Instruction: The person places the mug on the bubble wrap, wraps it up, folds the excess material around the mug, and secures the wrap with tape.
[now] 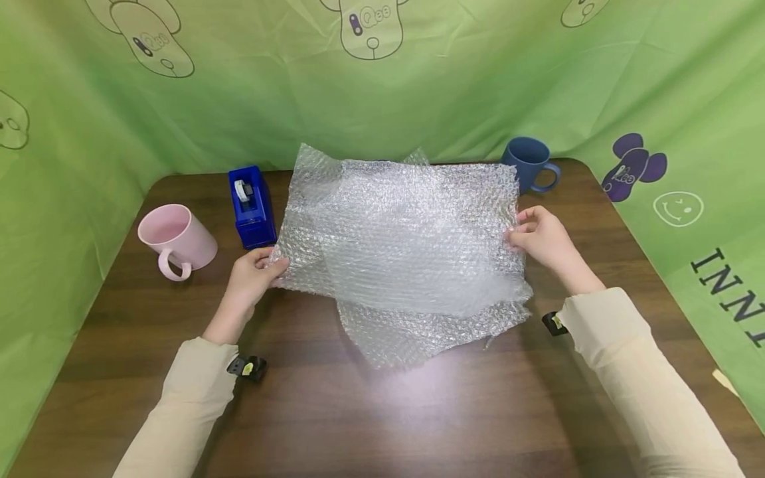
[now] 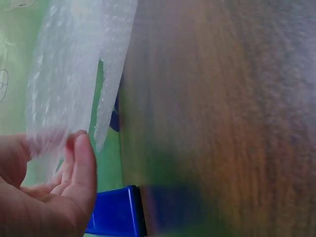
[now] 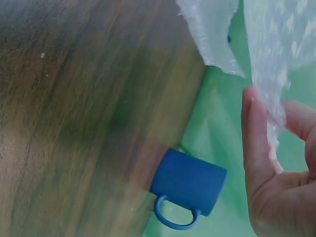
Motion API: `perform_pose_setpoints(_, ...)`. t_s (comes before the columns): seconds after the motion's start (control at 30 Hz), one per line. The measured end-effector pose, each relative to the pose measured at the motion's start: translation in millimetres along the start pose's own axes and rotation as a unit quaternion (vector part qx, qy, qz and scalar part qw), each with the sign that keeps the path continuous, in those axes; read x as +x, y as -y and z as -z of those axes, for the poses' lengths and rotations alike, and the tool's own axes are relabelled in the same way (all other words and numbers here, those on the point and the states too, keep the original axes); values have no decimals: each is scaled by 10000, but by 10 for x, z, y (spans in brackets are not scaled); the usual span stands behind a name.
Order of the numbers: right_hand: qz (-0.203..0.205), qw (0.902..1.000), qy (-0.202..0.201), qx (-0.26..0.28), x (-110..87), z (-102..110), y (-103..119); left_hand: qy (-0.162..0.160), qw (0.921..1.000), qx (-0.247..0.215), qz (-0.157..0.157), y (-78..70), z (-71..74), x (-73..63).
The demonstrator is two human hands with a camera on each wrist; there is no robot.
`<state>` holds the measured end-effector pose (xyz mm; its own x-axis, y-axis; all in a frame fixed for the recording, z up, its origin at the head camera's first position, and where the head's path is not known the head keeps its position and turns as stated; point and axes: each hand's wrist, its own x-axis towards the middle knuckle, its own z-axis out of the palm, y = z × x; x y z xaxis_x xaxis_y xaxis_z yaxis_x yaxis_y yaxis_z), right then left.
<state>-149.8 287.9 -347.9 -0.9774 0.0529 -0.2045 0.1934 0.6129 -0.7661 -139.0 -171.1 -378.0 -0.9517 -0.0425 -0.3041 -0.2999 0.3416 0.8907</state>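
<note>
Between both hands stretches a sheet of clear bubble wrap (image 1: pixel 406 239), held above the table, with another layer hanging below its front edge. My left hand (image 1: pixel 251 272) pinches its left edge near the front corner; in the left wrist view the thumb and fingers (image 2: pixel 85 168) grip the film. At the right edge, my right hand (image 1: pixel 540 239) pinches the wrap between thumb and fingers, as the right wrist view also shows. A blue mug (image 1: pixel 528 162) stands just beyond the right hand, partly covered by the sheet. Left of the wrap is a blue tape dispenser (image 1: pixel 254 212).
A pink mug (image 1: pixel 185 242) stands on the left of the brown wooden table (image 1: pixel 335 425), its handle toward the front. Green printed cloth (image 1: pixel 257 106) hangs around the back and sides. Small bits (image 3: pixel 43 55) lie on the table in the right wrist view.
</note>
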Motion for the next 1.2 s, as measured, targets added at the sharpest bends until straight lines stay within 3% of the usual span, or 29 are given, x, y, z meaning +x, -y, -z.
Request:
perform_pose_setpoints(0.27,27,9978,-654,49,82,-31,-9,665,9963,517,195,34,-46,-15)
perform_pose_setpoints(0.43,-78,9968,-623,485,108,-65,-21,920,9940,583,125,81,-81,9)
perform_pose_setpoints(0.63,-169,9955,-486,802,125,-99,-53,993,9936,509,159,111,-114,13)
perform_pose_setpoints(0.8,-254,9964,-208,783,106,-83,-84,1004,9930,578,229,102,-134,15)
perform_pose_setpoints(0.93,-471,9985,256,77,35,-19,-118,1027,9927,561,276,100,-133,17)
perform_pose_setpoints(1.07,-587,9902,1074,-675,-61,52,-164,1099,9923,474,309,92,-112,16)
perform_pose_setpoints(1.2,-559,9835,1546,-761,-119,76,-231,1086,9924,400,413,72,-95,26)
